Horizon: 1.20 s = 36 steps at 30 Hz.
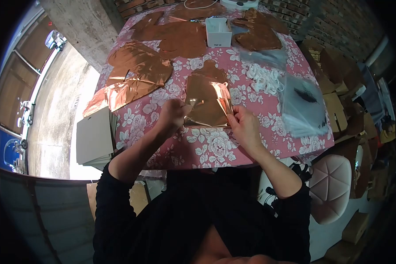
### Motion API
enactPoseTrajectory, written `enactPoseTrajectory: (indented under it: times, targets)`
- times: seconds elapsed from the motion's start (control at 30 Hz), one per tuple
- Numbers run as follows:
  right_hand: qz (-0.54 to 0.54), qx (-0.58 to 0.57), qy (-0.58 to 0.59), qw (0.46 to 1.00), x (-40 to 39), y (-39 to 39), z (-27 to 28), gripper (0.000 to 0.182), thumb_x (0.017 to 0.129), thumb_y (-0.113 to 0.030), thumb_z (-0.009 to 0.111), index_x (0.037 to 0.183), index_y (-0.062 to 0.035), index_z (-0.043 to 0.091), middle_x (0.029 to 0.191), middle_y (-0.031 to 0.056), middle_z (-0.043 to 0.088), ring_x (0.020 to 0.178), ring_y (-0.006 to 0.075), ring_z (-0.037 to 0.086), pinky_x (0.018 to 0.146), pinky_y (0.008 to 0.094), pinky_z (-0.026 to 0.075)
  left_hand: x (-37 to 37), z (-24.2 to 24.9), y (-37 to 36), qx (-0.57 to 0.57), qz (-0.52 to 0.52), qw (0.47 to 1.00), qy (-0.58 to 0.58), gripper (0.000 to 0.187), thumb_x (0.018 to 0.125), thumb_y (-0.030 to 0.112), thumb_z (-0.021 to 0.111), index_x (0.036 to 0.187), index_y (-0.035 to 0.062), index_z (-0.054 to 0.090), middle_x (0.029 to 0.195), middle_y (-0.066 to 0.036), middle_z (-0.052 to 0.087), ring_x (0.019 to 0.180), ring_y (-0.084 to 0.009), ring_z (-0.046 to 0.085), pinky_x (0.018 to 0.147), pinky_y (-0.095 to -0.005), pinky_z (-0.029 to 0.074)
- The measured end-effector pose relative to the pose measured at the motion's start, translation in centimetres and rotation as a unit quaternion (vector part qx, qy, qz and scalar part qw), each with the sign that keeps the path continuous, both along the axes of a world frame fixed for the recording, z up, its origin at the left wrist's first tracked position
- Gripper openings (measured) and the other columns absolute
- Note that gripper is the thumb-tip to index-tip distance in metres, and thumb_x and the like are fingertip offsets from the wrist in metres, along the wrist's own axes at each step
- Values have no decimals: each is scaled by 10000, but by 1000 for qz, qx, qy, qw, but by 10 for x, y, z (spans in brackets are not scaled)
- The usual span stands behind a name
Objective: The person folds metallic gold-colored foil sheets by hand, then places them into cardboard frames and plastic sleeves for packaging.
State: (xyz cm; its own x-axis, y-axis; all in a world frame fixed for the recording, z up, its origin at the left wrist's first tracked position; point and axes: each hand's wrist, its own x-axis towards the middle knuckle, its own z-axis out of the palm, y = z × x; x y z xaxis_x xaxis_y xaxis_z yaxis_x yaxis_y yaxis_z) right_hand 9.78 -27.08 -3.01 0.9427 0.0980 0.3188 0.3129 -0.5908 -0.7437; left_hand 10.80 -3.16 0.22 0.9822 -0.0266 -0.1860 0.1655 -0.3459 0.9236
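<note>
A flat, folded copper-coloured foil balloon lies in front of me on the flowered tablecloth, its rounded tab pointing away. My left hand is closed at its left edge, slightly blurred, thumb and fingers pinching the foil. On the other side, my right hand grips the lower right edge between thumb and fingers, where the foil bends up and shines. To the left of my hands lies a larger unfolded foil balloon, creased, with a dark slit in it.
More copper foil pieces cover the table's far side around a white box. White loops and clear plastic bags lie at right. Grey card sheets overhang the left edge. A padded chair stands right; cardboard boxes beyond.
</note>
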Motion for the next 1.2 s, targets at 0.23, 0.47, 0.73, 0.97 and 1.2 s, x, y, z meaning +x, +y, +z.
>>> enactPoseTrajectory:
  times: [0.23, 0.47, 0.73, 0.97, 1.2]
  targets:
    - [-7, -37, -54, 998, -1, 4, 4, 287, 835, -86, 642, 1096, -6, 551, 706, 163, 631, 675, 346, 617, 618, 448, 452, 15, 2, -3, 21, 10, 997, 72, 292, 885, 161, 595, 717, -76, 569, 497, -97, 499, 348, -206, 518, 299, -323, 388]
    - [-15, -80, 5, 997, -1, 8, 18, 351, 841, -90, 629, 1154, 1, 500, 752, 215, 633, 717, 404, 626, 636, 504, 457, 25, 5, -7, 11, 28, 992, 119, 302, 882, 152, 609, 775, -130, 610, 532, -127, 504, 380, -240, 537, 313, -345, 418]
    - [-16, -96, -1, 995, 3, 9, 14, 364, 832, -87, 632, 1153, -5, 482, 744, 220, 634, 704, 410, 629, 627, 506, 466, 29, -9, 6, 107, -32, 993, 23, 250, 888, 157, 613, 863, -91, 600, 544, -147, 538, 406, -267, 569, 390, -358, 475]
    - [-7, -113, -9, 994, 4, 10, 17, 342, 826, -73, 637, 1126, -7, 486, 729, 217, 632, 686, 412, 627, 601, 506, 467, 1, 8, -34, 419, -145, 798, -409, 566, 844, 227, 641, 1275, -83, 442, 1364, -300, 413, 1313, -396, 379, 1089, -483, 314]
    - [-13, -134, -4, 991, 5, 11, 19, 384, 816, -86, 654, 1147, -9, 476, 723, 220, 630, 669, 417, 624, 597, 503, 478, 16, -32, -34, 501, -194, 779, -322, 788, 919, 496, 450, 1449, -50, 243, 1505, -284, 211, 1410, -459, 148, 1139, -565, 115]
